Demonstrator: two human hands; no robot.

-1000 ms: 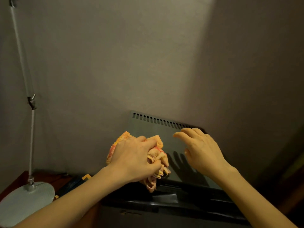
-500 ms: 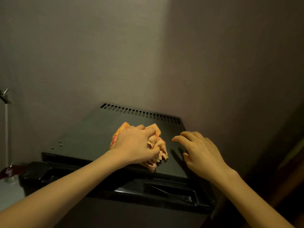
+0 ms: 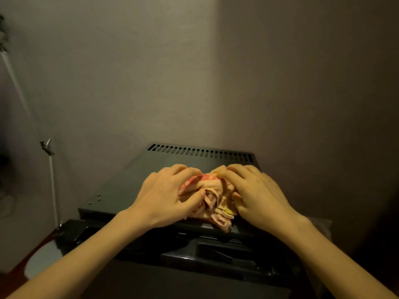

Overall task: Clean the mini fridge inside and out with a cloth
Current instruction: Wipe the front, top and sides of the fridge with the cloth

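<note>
— What is seen from the head camera?
— A dark fridge [image 3: 121,186] is seen from above. It is set in a corner against a grey wall [image 3: 151,72]. A row of slots [image 3: 200,151] is cut along its back edge.
— Where is the cloth?
— The cloth [image 3: 213,197] is bunched up on top of the fridge, near the front. It is pink, orange and yellow. A bit of it is hung over the front edge.
— How is the left hand held?
— The left hand [image 3: 164,195] is curled round the left side of the cloth. Its thumb is pushed into the folds.
— And the right hand?
— The right hand [image 3: 257,195] is curled round the right side. The cloth is gripped between both hands and held against the fridge top.
— What else is seen?
— A thin white pole [image 3: 51,180] is stood to the left of the fridge.
</note>
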